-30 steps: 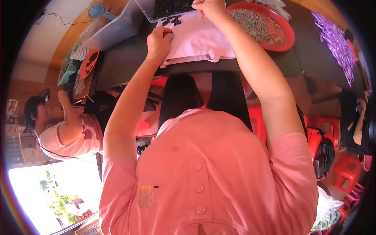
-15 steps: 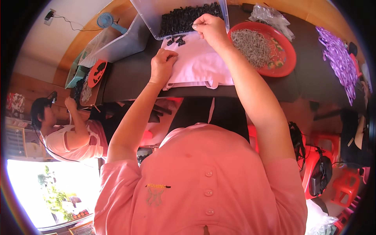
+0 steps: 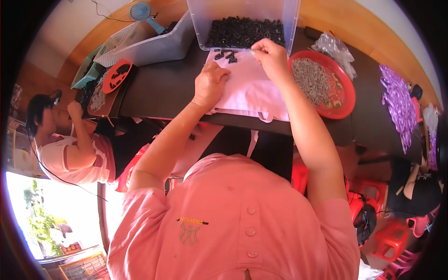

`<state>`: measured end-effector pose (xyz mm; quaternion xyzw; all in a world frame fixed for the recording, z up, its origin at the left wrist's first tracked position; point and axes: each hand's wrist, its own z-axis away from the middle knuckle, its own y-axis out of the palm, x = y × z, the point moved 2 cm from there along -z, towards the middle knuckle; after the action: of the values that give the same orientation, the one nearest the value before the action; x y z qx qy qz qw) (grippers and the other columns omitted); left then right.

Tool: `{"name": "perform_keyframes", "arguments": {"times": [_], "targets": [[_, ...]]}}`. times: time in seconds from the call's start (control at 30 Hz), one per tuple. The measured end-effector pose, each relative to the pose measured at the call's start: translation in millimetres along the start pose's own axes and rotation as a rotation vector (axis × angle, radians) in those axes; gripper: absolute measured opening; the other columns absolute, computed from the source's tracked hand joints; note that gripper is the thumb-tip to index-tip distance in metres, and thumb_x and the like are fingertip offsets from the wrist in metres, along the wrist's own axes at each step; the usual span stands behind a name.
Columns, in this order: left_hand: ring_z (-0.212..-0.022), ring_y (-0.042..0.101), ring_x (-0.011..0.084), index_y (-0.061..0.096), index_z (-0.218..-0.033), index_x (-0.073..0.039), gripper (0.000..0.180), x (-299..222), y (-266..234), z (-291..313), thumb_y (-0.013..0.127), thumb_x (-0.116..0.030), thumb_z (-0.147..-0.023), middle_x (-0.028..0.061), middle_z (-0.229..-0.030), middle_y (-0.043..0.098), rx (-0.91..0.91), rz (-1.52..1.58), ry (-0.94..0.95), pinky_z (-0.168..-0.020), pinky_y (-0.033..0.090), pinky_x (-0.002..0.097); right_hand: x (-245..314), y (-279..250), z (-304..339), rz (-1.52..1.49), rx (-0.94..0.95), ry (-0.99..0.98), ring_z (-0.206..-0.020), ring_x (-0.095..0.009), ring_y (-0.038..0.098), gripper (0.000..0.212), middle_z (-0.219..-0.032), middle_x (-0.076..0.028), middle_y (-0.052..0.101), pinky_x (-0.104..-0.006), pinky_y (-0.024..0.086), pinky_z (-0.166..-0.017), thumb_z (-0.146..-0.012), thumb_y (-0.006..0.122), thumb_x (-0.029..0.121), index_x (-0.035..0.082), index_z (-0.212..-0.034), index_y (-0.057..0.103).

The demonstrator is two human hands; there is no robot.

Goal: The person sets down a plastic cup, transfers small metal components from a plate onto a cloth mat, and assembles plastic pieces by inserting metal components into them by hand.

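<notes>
My left hand [image 3: 211, 85] rests with curled fingers on the left side of a pale pink cloth [image 3: 252, 88] spread on the dark table. Whatever it may hold is hidden. At the front edge of a clear plastic bin [image 3: 200, 39], my right hand [image 3: 270, 57] is closed in a pinch, thumb against fingers; the thing between them is too small to name. Many small black plastic pieces [image 3: 245, 31] fill the bin's bottom. Several more loose black pieces [image 3: 227, 55] lie on the cloth between the bin and my left hand.
Right of the cloth, a red tray [image 3: 343, 100] holds a heap of small grey pieces [image 3: 309, 80], with a clear plastic bag [image 3: 333, 51] behind. Purple straps [image 3: 399, 102] lie farther right. At left stand another bin [image 3: 154, 53], a small blue fan [image 3: 140, 11] and a seated co-worker [image 3: 77, 154].
The whole view has shifted, so the table sits lower and further right. My right hand has drawn back from over the black pieces to the bin's front edge. My left hand stays on the cloth.
</notes>
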<state>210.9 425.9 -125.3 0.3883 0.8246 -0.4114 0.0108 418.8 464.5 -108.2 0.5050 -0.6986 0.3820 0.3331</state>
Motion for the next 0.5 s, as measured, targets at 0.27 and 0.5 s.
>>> {"name": "perform_keyframes", "arguments": {"times": [0.27,0.5], "targets": [[-0.088,0.061,0.0284,0.071,-0.082,-0.010,0.008,1.5,0.8,-1.3,0.068,-0.009,-0.075,0.0076,-0.086,0.061,0.008,-0.002,-0.053,-0.071,0.051,0.0388,3.3,-1.4,-0.9,-0.013,0.016,0.016,-0.063,-0.008,0.058,0.007,-0.069,-0.002,0.065,-0.0246,0.046,-0.060,-0.078,0.069,0.003,0.002,-0.084,0.066],[-0.074,0.055,0.0054,0.065,-0.109,0.000,0.032,-8.6,-20.4,-18.3,0.067,0.005,-0.078,-0.0013,-0.083,0.060,0.109,0.702,-0.478,-0.064,0.047,0.0212,32.2,-1.1,9.9,-0.096,0.086,0.139,-0.063,-0.006,0.054,0.006,-0.070,0.000,0.062,-0.0219,0.043,-0.057,-0.082,0.066,0.002,0.002,-0.087,0.064]]}}
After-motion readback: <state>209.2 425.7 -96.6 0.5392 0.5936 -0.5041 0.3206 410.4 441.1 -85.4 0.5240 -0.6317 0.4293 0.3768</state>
